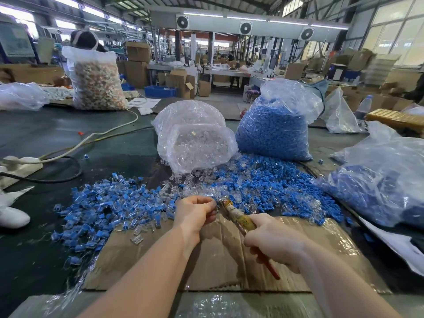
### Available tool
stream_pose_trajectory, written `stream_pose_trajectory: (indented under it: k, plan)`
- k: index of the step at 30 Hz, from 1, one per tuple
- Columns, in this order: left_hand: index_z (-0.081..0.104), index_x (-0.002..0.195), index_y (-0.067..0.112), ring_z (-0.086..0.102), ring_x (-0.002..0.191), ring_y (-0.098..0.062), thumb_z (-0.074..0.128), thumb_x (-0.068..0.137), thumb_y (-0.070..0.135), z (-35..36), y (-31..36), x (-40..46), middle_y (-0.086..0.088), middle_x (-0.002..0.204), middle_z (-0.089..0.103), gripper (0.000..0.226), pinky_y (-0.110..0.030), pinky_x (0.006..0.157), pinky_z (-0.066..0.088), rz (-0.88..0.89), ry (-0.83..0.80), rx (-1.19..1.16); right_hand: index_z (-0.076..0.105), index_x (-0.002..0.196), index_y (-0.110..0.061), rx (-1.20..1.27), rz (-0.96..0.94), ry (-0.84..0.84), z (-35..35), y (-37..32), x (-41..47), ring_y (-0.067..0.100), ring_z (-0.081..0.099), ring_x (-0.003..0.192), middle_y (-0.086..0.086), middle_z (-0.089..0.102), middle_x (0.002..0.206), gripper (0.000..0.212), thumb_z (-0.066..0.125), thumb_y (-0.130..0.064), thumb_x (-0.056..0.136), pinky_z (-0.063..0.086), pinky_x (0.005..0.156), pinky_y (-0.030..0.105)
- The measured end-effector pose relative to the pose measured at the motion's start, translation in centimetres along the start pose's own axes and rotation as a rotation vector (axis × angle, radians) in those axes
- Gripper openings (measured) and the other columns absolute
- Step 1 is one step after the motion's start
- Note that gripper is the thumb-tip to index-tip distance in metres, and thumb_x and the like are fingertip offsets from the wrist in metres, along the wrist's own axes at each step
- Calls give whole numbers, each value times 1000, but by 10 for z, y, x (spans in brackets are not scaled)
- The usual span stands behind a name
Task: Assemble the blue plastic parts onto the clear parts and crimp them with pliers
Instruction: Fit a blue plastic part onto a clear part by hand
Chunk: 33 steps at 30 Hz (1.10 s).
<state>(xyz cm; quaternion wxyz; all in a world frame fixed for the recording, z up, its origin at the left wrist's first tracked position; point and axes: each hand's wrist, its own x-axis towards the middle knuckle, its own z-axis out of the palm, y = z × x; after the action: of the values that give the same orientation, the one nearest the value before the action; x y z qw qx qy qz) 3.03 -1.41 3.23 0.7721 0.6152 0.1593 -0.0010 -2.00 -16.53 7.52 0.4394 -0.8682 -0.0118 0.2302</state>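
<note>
My right hand (273, 241) grips the taped, red-handled pliers (238, 218), whose jaws point up-left at my left hand (195, 212). My left hand pinches a small part at the jaws; the part itself is mostly hidden by my fingers. A pile of joined blue-and-clear pieces (103, 207) lies to the left on the dark table. Loose blue parts (263, 180) and clear parts (197, 182) are heaped just beyond my hands.
A bag of clear parts (195, 138) and a bag of blue parts (273, 125) stand behind the heaps; another blue-filled bag (378, 189) lies at the right. Flat cardboard (218, 260) lies under my hands. Cables and a power strip (20, 164) lie at the left.
</note>
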Motion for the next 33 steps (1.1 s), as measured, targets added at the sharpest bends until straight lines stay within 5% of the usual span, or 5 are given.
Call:
stream_pose_trajectory:
  k: [4,9,14,22,33]
  plan:
    - [63,81,6,59,62,-19,62,85,-2,-11,-4,3,-10,72,62,8,-29,57,54,46,67,75,56,110,-14,37,-3,85,3,13,4,8,52,60,3,57,87,33,57,-3,80,41,48,16]
    - [66,92,19,58,71,-7,58,91,17,-43,-1,13,4,88,66,9,-19,61,47,454,258,862,43,132,-26,-580,-1,482,7,44,15,22,39,120,4,48,128,53,60,-40,84,36,103,37]
    - [68,106,26,51,85,-15,53,94,25,-77,1,25,3,98,63,19,-32,77,44,581,422,1241,27,143,-31,-748,31,531,9,59,15,27,26,134,4,34,142,72,52,-61,83,24,109,38]
    - [62,116,30,42,100,-17,52,93,30,-79,-1,28,4,108,55,25,-33,86,35,562,486,1389,34,139,-37,-687,47,500,-2,64,17,24,27,135,2,37,142,66,32,-72,83,28,109,43]
    - [62,113,21,35,96,-2,53,92,26,-17,-40,14,9,105,54,23,-16,93,31,702,106,1120,63,112,-18,-578,-36,690,-35,53,65,20,56,104,0,62,115,22,51,-16,93,47,89,33]
